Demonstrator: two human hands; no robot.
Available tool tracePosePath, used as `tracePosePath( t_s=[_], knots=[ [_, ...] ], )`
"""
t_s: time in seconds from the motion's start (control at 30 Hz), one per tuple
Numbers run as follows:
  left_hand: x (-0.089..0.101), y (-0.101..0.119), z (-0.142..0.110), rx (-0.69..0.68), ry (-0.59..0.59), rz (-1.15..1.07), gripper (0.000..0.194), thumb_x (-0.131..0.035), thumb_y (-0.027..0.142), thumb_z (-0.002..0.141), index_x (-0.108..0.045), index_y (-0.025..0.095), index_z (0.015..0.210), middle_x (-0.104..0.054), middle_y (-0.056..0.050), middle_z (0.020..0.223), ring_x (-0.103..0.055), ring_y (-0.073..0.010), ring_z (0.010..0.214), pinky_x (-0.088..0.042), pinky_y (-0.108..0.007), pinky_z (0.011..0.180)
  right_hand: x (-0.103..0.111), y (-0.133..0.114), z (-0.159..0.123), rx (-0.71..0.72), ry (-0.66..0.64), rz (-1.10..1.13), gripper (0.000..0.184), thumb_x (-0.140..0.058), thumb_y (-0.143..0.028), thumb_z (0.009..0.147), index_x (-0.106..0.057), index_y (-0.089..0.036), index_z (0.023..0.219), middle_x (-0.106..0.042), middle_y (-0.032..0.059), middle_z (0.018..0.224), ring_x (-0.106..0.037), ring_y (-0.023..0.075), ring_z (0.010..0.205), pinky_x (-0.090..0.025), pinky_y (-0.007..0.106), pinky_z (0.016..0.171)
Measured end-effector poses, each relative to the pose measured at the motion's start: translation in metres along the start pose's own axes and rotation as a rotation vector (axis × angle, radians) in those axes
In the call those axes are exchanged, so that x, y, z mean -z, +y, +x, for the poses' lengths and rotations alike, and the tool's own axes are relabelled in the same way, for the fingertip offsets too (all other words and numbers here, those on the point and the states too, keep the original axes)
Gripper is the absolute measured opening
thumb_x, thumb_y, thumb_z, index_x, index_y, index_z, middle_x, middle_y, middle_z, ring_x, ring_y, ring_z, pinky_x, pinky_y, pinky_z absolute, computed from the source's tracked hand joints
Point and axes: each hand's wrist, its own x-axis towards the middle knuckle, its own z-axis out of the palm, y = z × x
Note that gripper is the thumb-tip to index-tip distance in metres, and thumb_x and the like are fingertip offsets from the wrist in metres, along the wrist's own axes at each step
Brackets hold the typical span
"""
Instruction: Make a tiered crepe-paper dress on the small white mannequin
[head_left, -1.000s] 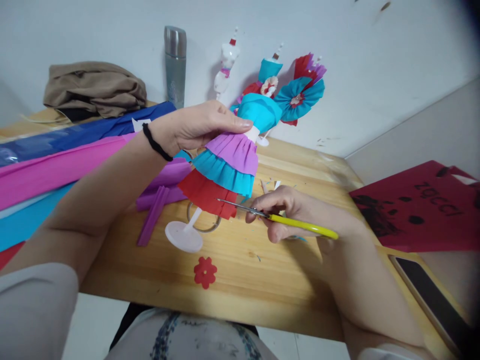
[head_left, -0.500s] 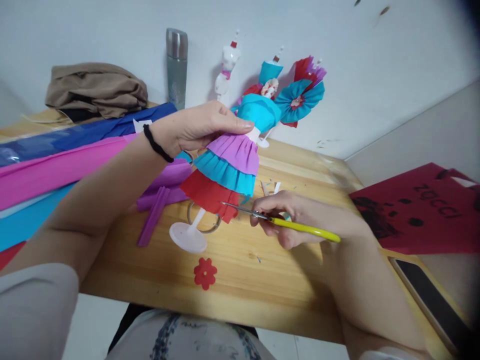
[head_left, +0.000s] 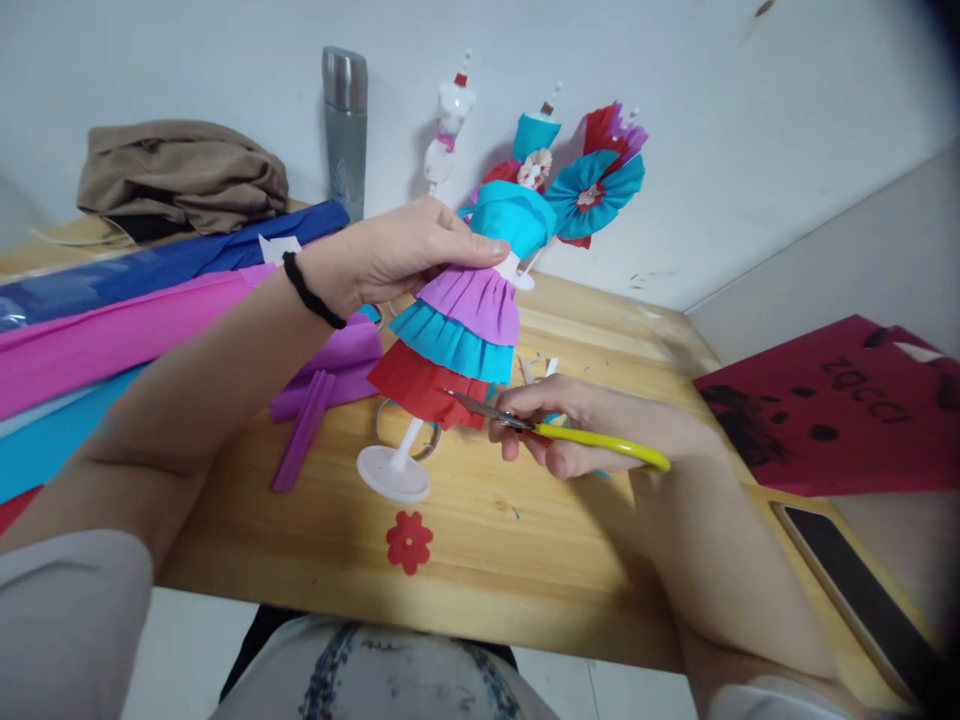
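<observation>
Left fingers (head_left: 484, 250) pinch the waist of a small mannequin in a turquoise, purple and red paper dress (head_left: 514, 215), tilted above the wooden table (head_left: 525, 580). Right fingers (head_left: 564, 460) hold yellow-handled metal scissors (head_left: 600, 443), blades at the red ruffled paper tier (head_left: 420, 385); contact cannot be confirmed. Sound practice: steady waist grip, level blades, short strokes, turquoise ruffle (head_left: 450, 345) kept clear.

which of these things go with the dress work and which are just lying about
Likely in the work:
held mannequin
yellow-handled scissors
mannequins behind
pink paper roll
red paper flower

Seemingly just lying about:
bottle
brown cloth
phone
red bag
</observation>
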Motion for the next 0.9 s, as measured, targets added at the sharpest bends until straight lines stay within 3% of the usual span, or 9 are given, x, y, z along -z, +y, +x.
tracePosePath(
  t_s=[0.13, 0.3, 0.5, 0.73, 0.9],
  knots=[
    [-0.009, 0.005, -0.004, -0.013, 0.05, -0.005, 0.026, -0.072, 0.028, 0.09, -0.067, 0.004, 0.08, -0.052, 0.004, 0.055, -0.049, -0.0058, 0.058, -0.046, -0.021, 0.066, 0.0, 0.0, 0.001, 0.011, 0.003, -0.005, 0.053, -0.063, -0.061, 0.088, -0.066, -0.009, 0.096, -0.067, 0.006, 0.079, -0.055, 0.0114, 0.065, -0.044, 0.023, 0.057],
    [-0.013, 0.005, -0.004, -0.01, 0.058, -0.02, 0.023, -0.072, 0.025, 0.089, -0.069, 0.003, 0.083, -0.055, 0.003, 0.057, -0.055, -0.0089, 0.061, -0.048, -0.024, 0.071, 0.0, 0.001, 0.001, 0.013, 0.025, 0.011, 0.06, -0.063, -0.069, 0.085, -0.067, -0.01, 0.094, -0.066, 0.0044, 0.075, -0.051, 0.0091, 0.059, -0.043, 0.022, 0.055],
    [-0.014, 0.002, -0.002, 0.021, 0.053, 0.017, 0.031, -0.072, 0.036, 0.088, -0.067, 0.006, 0.082, -0.052, 0.004, 0.054, -0.058, -0.0114, 0.067, -0.046, -0.022, 0.071, -0.002, 0.0, 0.003, 0.014, 0.044, -0.012, 0.064, -0.062, -0.072, 0.084, -0.067, -0.009, 0.097, -0.063, 0.0026, 0.073, -0.051, 0.0097, 0.061, -0.041, 0.023, 0.056],
    [-0.007, 0.002, -0.001, -0.009, 0.019, 0.029, 0.038, -0.072, 0.034, 0.09, -0.052, 0.014, 0.065, -0.034, 0.01, 0.047, -0.033, -0.0028, 0.053, -0.034, -0.017, 0.055, -0.003, 0.0, 0.002, 0.017, 0.088, 0.0, 0.064, -0.063, -0.072, 0.083, -0.068, -0.008, 0.095, -0.053, -0.0016, 0.065, -0.042, 0.009, 0.056, -0.034, 0.024, 0.051],
    [-0.003, 0.0, 0.001, -0.027, 0.017, 0.062, 0.038, -0.067, 0.033, 0.094, -0.05, 0.015, 0.066, -0.034, 0.009, 0.049, -0.034, -0.0037, 0.057, -0.035, -0.019, 0.061, -0.003, 0.003, 0.001, 0.029, 0.122, 0.012, 0.06, -0.069, -0.07, 0.08, -0.068, -0.011, 0.092, -0.05, -0.0042, 0.063, -0.038, 0.0079, 0.055, -0.032, 0.023, 0.051]
  ],
)
